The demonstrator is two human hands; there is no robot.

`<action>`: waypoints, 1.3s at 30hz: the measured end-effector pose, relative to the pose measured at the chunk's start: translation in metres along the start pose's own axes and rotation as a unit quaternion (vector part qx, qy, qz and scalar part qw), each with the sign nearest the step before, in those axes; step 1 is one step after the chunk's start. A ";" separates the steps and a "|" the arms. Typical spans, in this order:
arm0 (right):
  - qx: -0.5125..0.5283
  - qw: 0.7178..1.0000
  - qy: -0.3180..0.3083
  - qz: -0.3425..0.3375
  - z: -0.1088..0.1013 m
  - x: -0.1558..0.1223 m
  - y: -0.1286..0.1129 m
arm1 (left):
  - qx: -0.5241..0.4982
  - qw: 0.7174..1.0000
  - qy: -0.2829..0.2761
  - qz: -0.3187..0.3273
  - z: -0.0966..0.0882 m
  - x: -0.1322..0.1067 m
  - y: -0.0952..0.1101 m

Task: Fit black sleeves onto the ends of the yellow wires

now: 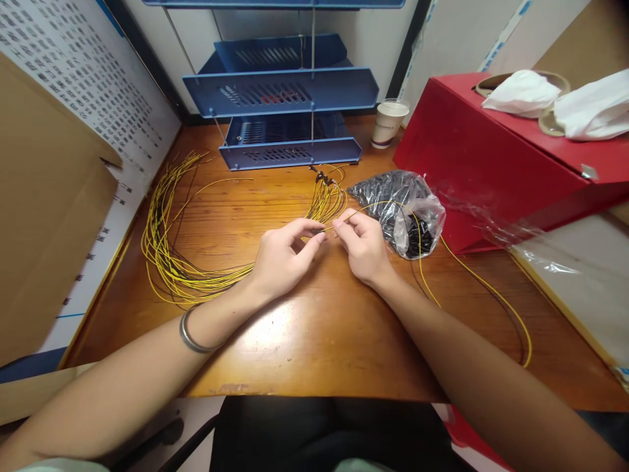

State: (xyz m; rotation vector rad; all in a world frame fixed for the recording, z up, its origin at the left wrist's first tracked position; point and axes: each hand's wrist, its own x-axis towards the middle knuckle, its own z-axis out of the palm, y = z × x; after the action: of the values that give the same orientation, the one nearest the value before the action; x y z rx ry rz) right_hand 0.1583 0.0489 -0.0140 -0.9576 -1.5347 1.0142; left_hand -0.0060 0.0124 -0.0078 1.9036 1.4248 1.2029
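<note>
Over the middle of the table, my left hand (285, 255) pinches a small dark piece at the end of a thin yellow wire (529, 341). My right hand (363, 246) grips that wire a short way along, between thumb and fingers. From there it arcs over the bag and loops down to the right. Just behind my hands lies a bunch of yellow wires (327, 204) with black tips. A clear plastic bag (381, 190) full of small black parts lies open beside my right hand. Left of my hands spreads a coil of yellow and black wires (167, 262).
A blue tiered file rack (289, 157) stands at the back. Right of it is a paper cup (388, 124). A red box (472, 157) with white plastic bags on top fills the right side. Brown cardboard (54, 210) borders the left.
</note>
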 end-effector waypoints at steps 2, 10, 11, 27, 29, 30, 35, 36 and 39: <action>-0.006 1.000 0.000 0.003 0.000 0.001 0.000 | 0.000 1.000 0.000 0.001 0.000 0.000 0.000; -0.032 0.999 -0.006 -0.012 0.001 0.001 0.000 | 0.008 1.000 -0.004 0.002 -0.002 0.000 0.001; -0.038 0.999 -0.006 -0.016 0.001 0.001 -0.001 | 0.007 1.000 -0.005 -0.001 -0.002 0.000 0.002; -0.055 0.998 -0.019 -0.005 0.003 -0.001 -0.002 | -0.081 0.995 -0.020 -0.045 -0.001 0.000 0.004; -0.055 0.998 -0.021 -0.002 0.003 -0.001 -0.002 | -0.093 0.994 -0.018 -0.049 -0.001 0.000 0.005; -0.055 0.998 -0.022 -0.001 0.003 -0.001 -0.002 | -0.094 0.994 -0.017 -0.050 -0.001 0.001 0.005; -0.060 0.998 -0.014 -0.009 0.003 -0.002 -0.002 | -0.098 0.994 -0.013 -0.050 -0.001 0.001 0.003; -0.061 0.998 -0.013 -0.009 0.003 -0.002 -0.002 | -0.099 0.994 -0.011 -0.049 -0.001 0.001 0.003; -0.059 0.998 -0.016 -0.007 0.003 -0.002 -0.003 | -0.099 0.994 -0.013 -0.050 -0.001 0.002 0.002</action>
State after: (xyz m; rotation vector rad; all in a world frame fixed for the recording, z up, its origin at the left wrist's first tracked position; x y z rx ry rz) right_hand 0.1553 0.0460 -0.0123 -1.0152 -1.6405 0.9400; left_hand -0.0056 0.0130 -0.0046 1.6873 1.3183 1.2194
